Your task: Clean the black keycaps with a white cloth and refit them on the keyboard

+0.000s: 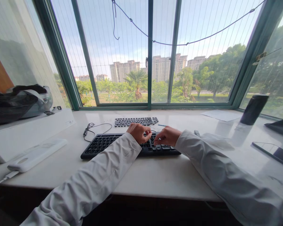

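Observation:
A black keyboard (pixel 103 146) lies on the white tabletop. Most of its left and middle part shows bare sockets without caps, while several caps sit at its lower right. Over its right half is my left hand (pixel 139 133), thumb and forefinger curled in a pinch; whatever is between the tips is too small to make out. My right hand (pixel 167 136) is beside it with fingers bent down at the keyboard's right-hand keys, closed on something I cannot make out. Behind the keyboard, loose black keycaps (pixel 136 121) are laid out in rows.
A cable (pixel 91 127) coils behind the keyboard's left end. A white power strip (pixel 37 155) and a white box (pixel 33 130) with a bag on it are at left. On the right are a black cylinder (pixel 254 110), a phone (pixel 274 152), paper (pixel 221 115) and clear plastic (pixel 217 141).

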{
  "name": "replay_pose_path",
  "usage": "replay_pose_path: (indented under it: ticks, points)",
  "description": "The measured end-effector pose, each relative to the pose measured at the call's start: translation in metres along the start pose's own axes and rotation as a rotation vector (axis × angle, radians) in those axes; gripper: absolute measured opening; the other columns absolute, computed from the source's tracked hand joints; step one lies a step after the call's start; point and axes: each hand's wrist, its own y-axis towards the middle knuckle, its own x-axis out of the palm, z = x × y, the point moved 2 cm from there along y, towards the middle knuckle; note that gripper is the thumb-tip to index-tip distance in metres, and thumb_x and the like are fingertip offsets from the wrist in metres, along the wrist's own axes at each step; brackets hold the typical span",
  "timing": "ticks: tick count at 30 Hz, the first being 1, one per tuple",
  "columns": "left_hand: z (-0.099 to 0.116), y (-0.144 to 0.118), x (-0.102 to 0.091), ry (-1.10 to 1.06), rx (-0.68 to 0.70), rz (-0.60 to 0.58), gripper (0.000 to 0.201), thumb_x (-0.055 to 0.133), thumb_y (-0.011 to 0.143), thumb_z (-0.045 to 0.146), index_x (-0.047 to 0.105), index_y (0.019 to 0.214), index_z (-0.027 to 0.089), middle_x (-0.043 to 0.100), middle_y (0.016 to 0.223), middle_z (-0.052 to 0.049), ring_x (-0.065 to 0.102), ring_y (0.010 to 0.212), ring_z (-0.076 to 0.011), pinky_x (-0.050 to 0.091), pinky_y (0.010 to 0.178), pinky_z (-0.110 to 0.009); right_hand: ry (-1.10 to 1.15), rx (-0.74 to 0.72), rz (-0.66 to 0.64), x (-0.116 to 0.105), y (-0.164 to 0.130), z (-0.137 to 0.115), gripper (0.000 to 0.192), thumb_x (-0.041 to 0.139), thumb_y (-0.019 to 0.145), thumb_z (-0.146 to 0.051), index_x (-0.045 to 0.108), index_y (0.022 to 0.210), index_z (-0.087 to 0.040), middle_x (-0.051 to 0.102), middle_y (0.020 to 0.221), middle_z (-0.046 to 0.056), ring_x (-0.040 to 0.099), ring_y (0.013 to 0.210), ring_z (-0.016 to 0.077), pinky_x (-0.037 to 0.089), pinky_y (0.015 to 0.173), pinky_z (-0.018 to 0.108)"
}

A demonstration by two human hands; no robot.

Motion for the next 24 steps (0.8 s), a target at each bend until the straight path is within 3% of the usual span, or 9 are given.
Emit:
replay_pose_path:
  ticks: [4, 7, 10, 18, 24]
  points:
    - [-0.001, 0.001, -0.002, -0.001, -0.054, 0.021, 0.039, 0.040, 0.082, 0.047, 0.071, 0.073, 0.025, 0.064, 0.057, 0.000, 0.057, 0.056, -0.0140, 0.035, 0.060, -0.025, -0.106, 0.238, 0.150, -0.007, -0.003, 0.021, 0.042, 0.047, 0.080, -0.056, 0.075, 0.079, -0.025, 0.057, 0.052, 0.000, 0.044, 0.050, 0.0094, 0.031, 0.055, 0.022]
    - [-0.003, 0.002, -0.001, 0.020, -0.105, 0.011, 0.054, 0.033, 0.084, 0.054, 0.071, 0.064, 0.022, 0.064, 0.057, -0.004, 0.057, 0.058, -0.0151, 0.035, 0.060, -0.026, -0.196, 0.470, 0.163, -0.009, -0.005, 0.037, 0.059, 0.033, 0.083, -0.063, 0.074, 0.065, -0.025, 0.061, 0.054, 0.004, 0.050, 0.054, 0.0123, 0.033, 0.060, 0.025]
    - [-0.004, 0.001, 0.001, 0.032, -0.140, -0.043, 0.060, 0.030, 0.083, 0.060, 0.071, 0.062, 0.022, 0.065, 0.059, -0.006, 0.059, 0.062, -0.0168, 0.037, 0.061, -0.027, -0.232, 0.590, 0.159, -0.008, -0.007, 0.046, 0.064, 0.027, 0.084, -0.064, 0.073, 0.060, -0.026, 0.063, 0.057, 0.004, 0.055, 0.059, 0.0147, 0.035, 0.062, 0.027]
    - [-0.008, 0.001, 0.001, 0.096, -0.208, -0.122, 0.056, 0.032, 0.083, 0.057, 0.073, 0.072, 0.021, 0.067, 0.070, -0.010, 0.063, 0.074, -0.0226, 0.043, 0.069, -0.033, -0.370, 0.643, 0.269, -0.004, 0.003, 0.060, 0.049, 0.035, 0.083, -0.060, 0.073, 0.077, -0.029, 0.069, 0.075, 0.004, 0.059, 0.072, 0.0180, 0.038, 0.064, 0.028]
    - [-0.011, 0.002, 0.005, 0.130, -0.215, -0.137, 0.045, 0.039, 0.081, 0.050, 0.073, 0.077, 0.020, 0.068, 0.076, -0.011, 0.063, 0.077, -0.0237, 0.045, 0.072, -0.035, -0.500, 0.571, 0.131, -0.004, 0.045, 0.086, 0.035, 0.045, 0.082, -0.050, 0.070, 0.097, -0.029, 0.069, 0.093, 0.007, 0.060, 0.083, 0.0204, 0.041, 0.072, 0.030]
